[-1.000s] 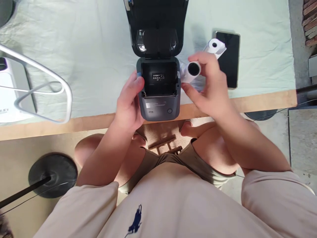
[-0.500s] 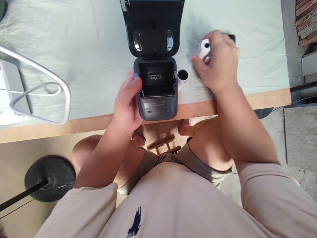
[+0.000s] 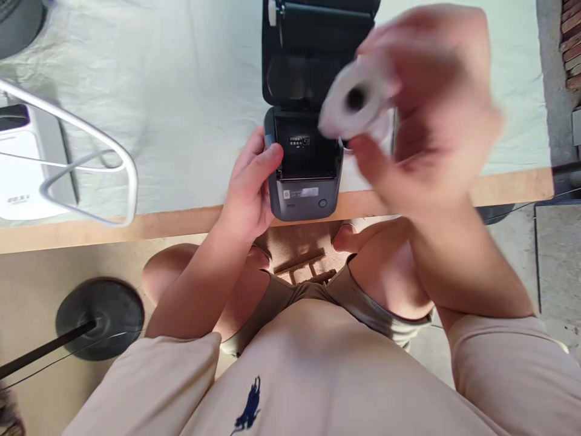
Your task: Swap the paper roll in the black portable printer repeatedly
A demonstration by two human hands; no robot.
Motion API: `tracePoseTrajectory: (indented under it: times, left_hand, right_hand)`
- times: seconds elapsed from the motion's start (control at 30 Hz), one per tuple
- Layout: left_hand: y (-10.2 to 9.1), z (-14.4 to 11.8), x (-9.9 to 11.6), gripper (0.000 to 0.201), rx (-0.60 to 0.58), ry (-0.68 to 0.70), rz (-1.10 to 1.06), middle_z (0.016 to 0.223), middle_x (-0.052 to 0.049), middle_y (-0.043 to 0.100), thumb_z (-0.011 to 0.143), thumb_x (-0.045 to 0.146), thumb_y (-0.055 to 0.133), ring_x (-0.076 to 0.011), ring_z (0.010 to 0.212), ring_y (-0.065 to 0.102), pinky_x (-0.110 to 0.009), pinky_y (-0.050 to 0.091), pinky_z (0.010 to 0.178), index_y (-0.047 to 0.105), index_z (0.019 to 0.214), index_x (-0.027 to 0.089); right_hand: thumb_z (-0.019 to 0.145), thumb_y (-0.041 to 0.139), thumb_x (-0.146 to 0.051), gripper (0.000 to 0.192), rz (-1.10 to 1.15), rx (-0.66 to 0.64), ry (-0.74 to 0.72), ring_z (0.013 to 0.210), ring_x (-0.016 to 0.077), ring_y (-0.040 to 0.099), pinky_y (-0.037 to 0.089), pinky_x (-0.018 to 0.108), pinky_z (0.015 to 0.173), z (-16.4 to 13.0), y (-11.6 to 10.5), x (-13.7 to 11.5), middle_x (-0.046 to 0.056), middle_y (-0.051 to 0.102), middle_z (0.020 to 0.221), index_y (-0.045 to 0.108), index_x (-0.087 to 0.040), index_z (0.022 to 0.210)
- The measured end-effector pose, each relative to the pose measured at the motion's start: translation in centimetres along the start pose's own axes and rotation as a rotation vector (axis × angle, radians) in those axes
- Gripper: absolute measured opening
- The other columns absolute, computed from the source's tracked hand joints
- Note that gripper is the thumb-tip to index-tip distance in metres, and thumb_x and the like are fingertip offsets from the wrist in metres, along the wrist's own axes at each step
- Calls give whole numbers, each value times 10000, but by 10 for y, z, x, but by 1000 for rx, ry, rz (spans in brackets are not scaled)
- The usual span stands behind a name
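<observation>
A small dark grey label printer [image 3: 304,197] sits at the table's near edge, its lid [image 3: 299,79] swung up and back. The paper bay shows bare inside, with a small printed sticker on its floor. My left hand [image 3: 252,188] grips the printer's left side, thumb over the rim. Raised above the table, my right hand [image 3: 436,115] is closed round a white paper roll [image 3: 336,109], its dark core hole facing me. Motion blurs this hand and the roll. Behind the roll, whatever stands by the printer's right side is mostly hidden.
On the left, a white device [image 3: 36,175] lies on the cloth-covered table [image 3: 181,121], and a thick white cable [image 3: 129,175] loops above it. A dark round object [image 3: 20,24] stands in the far left corner. Below is a black round stand base [image 3: 100,318].
My right hand has lifted the paper roll off the table and brought it left and closer to the camera, towards the printer. My left hand stays on the printer. The view has shifted slightly.
</observation>
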State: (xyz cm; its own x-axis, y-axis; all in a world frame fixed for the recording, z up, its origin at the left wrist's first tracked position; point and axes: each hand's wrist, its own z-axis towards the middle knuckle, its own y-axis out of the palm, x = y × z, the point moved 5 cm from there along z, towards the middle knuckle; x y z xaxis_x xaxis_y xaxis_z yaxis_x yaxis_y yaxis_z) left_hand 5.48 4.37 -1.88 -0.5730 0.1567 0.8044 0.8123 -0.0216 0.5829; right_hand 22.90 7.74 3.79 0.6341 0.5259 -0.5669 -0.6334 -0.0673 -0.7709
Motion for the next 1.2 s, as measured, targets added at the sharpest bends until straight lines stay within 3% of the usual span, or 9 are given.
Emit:
tracePoseTrajectory:
  times: [0.13, 0.3, 0.4, 0.53, 0.6, 0.7, 0.83, 0.97, 1.2]
  left_hand:
    - [-2, -2, 1, 165, 49, -29, 13, 1058, -42, 751, 935, 369, 729, -315, 1305, 651, -393, 561, 1020, 724, 1081, 292]
    - [-3, 1, -2, 158, 63, -42, 28, 1081, -46, 768, 913, 380, 759, -354, 1441, 562, -423, 529, 1108, 734, 1044, 295]
    - [-6, 4, -3, 152, 81, -37, 11, 1040, -58, 759, 941, 408, 709, -365, 1407, 585, -467, 531, 1101, 736, 1006, 273]
    - [-9, 4, -3, 246, 96, -60, 36, 1024, -62, 758, 907, 513, 731, -349, 1218, 682, -449, 571, 988, 738, 1006, 288]
    - [-9, 2, -2, 269, 75, -65, 65, 1027, -28, 752, 840, 418, 820, -292, 1055, 721, -391, 588, 893, 719, 1067, 316]
    - [-10, -1, 0, 545, 73, -61, 84, 1055, -12, 748, 724, 224, 868, -277, 1012, 738, -367, 593, 851, 669, 1222, 322]
    - [-14, -1, -3, 795, 80, -75, 108, 1179, -46, 740, 678, 185, 844, -355, 1204, 706, -430, 587, 942, 578, 1413, 331]
    - [-17, 5, -8, 830, -45, -27, 113, 1154, -35, 737, 652, 200, 870, -324, 1087, 735, -377, 602, 808, 556, 1413, 306]
    - [-18, 10, -9, 566, -68, 25, 11, 1049, 21, 750, 715, 146, 854, -191, 917, 717, -286, 583, 766, 637, 1218, 290]
  right_hand:
    - [937, 556, -246, 381, -81, 153, -175, 1200, 271, 666, 568, 441, 1005, -1, 7, -25, 23, 697, 1280, 616, -406, 1277]
    - [942, 541, -263, 108, -116, 14, -91, 1085, 266, 710, 523, 472, 991, 8, 18, -17, 21, 749, 1087, 635, -313, 958]
    - [979, 543, -344, 141, -31, 22, -116, 1154, 279, 708, 470, 508, 1075, 5, 17, -19, 11, 744, 970, 632, -317, 872]
    - [1000, 535, -314, 175, -16, 109, -253, 1101, 255, 743, 498, 490, 942, -2, 18, -31, -26, 769, 914, 641, -309, 861]
    - [1007, 540, -318, 182, -24, 124, -295, 1099, 254, 749, 500, 488, 924, -4, 19, -35, -34, 772, 892, 638, -296, 855]
    - [961, 624, -392, 109, 20, 199, -350, 1053, 259, 742, 532, 481, 920, -7, 13, -34, -21, 741, 883, 621, -300, 902]
    - [936, 603, -437, 348, 72, 490, -169, 1268, 274, 634, 582, 427, 903, -7, -11, -7, 42, 605, 1323, 537, -348, 1266]
    - [946, 593, -418, 513, 149, 345, -93, 1346, 252, 606, 565, 400, 998, 2, -12, 7, 50, 518, 1515, 451, -351, 1435]
    - [988, 626, -357, 180, -152, 163, -496, 1200, 260, 690, 492, 456, 969, -7, 13, -33, 6, 764, 1066, 651, -278, 1147]
